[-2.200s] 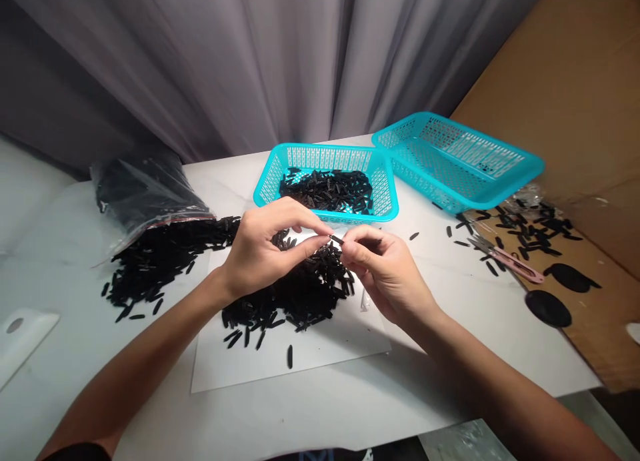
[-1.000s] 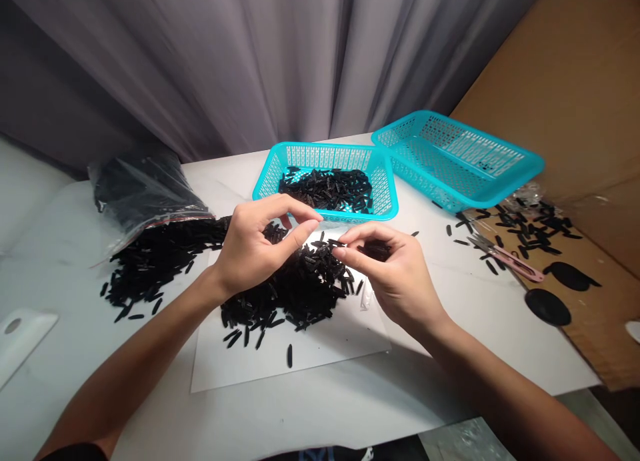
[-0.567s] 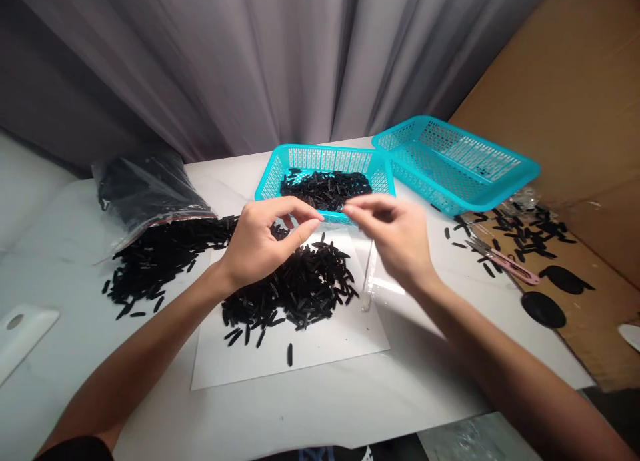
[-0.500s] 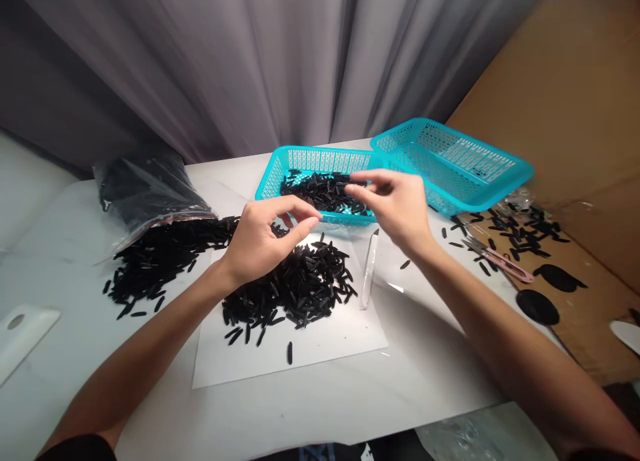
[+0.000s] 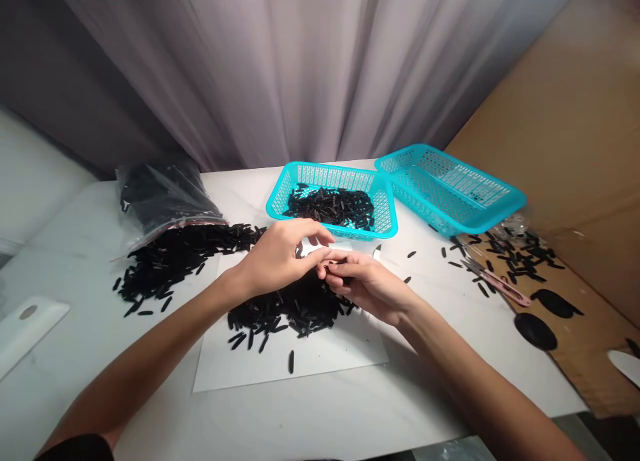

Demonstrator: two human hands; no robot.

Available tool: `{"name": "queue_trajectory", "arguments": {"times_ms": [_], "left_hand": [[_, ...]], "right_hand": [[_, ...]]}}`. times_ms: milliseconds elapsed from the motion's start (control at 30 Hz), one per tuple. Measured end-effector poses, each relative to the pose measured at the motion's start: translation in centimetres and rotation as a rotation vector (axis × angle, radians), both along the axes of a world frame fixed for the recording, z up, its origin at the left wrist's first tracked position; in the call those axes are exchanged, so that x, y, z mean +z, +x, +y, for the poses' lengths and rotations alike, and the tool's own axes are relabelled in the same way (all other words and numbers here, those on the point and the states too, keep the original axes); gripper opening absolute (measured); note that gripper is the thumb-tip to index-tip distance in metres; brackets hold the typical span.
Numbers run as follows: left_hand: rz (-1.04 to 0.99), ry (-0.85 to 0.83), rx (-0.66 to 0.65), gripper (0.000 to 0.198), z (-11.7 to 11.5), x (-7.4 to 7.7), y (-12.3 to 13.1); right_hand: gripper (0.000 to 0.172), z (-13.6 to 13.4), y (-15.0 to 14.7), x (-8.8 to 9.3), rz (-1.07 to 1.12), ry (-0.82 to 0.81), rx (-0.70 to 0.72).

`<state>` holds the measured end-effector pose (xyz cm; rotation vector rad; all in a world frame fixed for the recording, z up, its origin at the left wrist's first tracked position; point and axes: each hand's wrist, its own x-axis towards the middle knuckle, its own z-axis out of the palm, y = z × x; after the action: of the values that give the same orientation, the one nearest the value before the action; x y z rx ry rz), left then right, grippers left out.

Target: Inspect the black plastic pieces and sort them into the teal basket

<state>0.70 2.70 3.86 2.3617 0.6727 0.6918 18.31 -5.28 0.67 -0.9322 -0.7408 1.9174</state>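
Note:
My left hand (image 5: 287,255) hovers over the pile of small black strips (image 5: 310,311), its fingers curved and the thumb apart from the forefinger, with nothing visible between them. Its thumb tip meets the fingers of my right hand (image 5: 373,284). That hand is closed in a pinch, palm partly turned up, and a small dark bit shows at its fingertips, too hidden to name. Beneath both hands, the pile lies on a white sheet (image 5: 345,357), with one strip (image 5: 291,361) apart near its front edge. Behind them, a turquoise basket (image 5: 273,207) holds more black strips.
A second turquoise basket (image 5: 500,211) stands at the back right. Pink-handled scissors (image 5: 505,289), black discs (image 5: 535,331) and scattered strips lie on the right. On the left, a clear plastic bag (image 5: 165,197) sits behind another strip heap (image 5: 170,264). A white board (image 5: 33,327) lies far left.
My right hand has moved from above the basket down and left to meet my left hand, its fingers closing. The view has shifted slightly.

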Motion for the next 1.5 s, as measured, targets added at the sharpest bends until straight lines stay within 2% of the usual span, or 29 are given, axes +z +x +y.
{"name": "queue_trajectory", "arguments": {"times_ms": [100,233,500,667,833,1200,1500], "left_hand": [[0.024,-0.012,0.002,0.006,0.2,0.5,-0.2],[0.1,0.02,-0.085,0.006,0.2,0.7,-0.4],[0.137,0.167,-0.052,0.005,-0.3,-0.3,-0.3],[0.044,0.088,-0.041,0.005,-0.2,-0.1,-0.1],[-0.073,0.082,0.032,0.004,0.0,0.4,-0.2],[-0.091,0.02,0.044,0.008,-0.2,0.3,0.0],[-0.168,0.065,0.028,0.007,-0.5,0.6,-0.1]], "right_hand": [[0.012,0.1,0.2,-0.6,-0.017,-0.01,-0.022],[0.02,-0.1,0.1,-1.2,0.008,0.033,-0.058],[0.026,-0.7,-0.5,-0.4,-0.052,0.125,-0.144],[0.023,-0.4,0.2,-0.1,-0.06,0.087,-0.189],[0.017,-0.2,1.0,0.1,-0.134,0.102,-0.223],[0.022,-0.8,1.1,-0.5,-0.404,0.316,-0.294],[0.025,-1.0,1.1,0.2,-0.371,0.305,-0.306]]}}
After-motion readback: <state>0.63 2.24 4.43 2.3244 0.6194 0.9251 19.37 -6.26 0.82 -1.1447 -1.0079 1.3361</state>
